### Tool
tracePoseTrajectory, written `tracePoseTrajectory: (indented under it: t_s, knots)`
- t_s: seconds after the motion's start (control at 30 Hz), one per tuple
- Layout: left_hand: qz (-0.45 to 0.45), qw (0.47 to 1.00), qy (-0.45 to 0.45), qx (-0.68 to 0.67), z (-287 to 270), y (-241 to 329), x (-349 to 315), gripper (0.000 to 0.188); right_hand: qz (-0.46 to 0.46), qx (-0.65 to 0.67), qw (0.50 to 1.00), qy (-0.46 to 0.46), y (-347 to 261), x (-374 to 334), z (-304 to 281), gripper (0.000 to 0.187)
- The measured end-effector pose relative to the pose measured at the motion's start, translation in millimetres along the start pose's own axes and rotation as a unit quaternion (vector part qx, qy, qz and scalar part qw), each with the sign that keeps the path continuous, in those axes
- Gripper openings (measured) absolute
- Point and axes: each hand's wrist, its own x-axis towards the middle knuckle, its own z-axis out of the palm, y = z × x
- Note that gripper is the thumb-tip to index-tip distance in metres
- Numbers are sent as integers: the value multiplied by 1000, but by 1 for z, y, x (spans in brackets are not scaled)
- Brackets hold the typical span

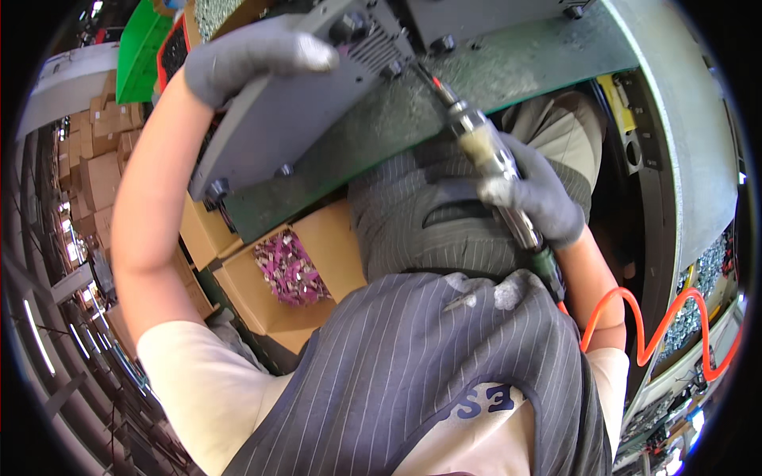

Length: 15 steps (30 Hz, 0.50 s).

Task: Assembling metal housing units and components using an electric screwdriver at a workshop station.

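Note:
My left hand [254,62], in a grey glove, grips the edge of a grey metal panel [294,119], its pale-tipped thumb along the panel's face. Its other fingers are mostly hidden. Slotted vents and black round feet [349,28] show on the panel. My right hand [536,194], also gloved, is wrapped round a silver air screwdriver [488,155]. The driver's thin bit points up and left, with its tip close to a black foot [393,70] by the vents; whether they touch I cannot tell. A coiled orange hose [635,297] runs from the driver's lower end.
The panel lies on a green-topped bench [492,75], beside a second grey metal part [508,16]. Below is an open cardboard box [262,313] containing purple and silver pieces [292,270]. A green bin [143,51] stands far left, near stacked cartons [103,131].

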Motion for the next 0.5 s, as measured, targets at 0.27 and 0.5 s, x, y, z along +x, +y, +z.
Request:
tracePoseTrajectory:
  t_s: [0.27,0.5]
  knots:
    - [374,779,344,369,85,20,-57,31,-4,1,999,39,-20,-23,-56,52]
    - [321,814,390,287,149,-16,42,18,6,-24,1000,5,-28,-17,-66,49]
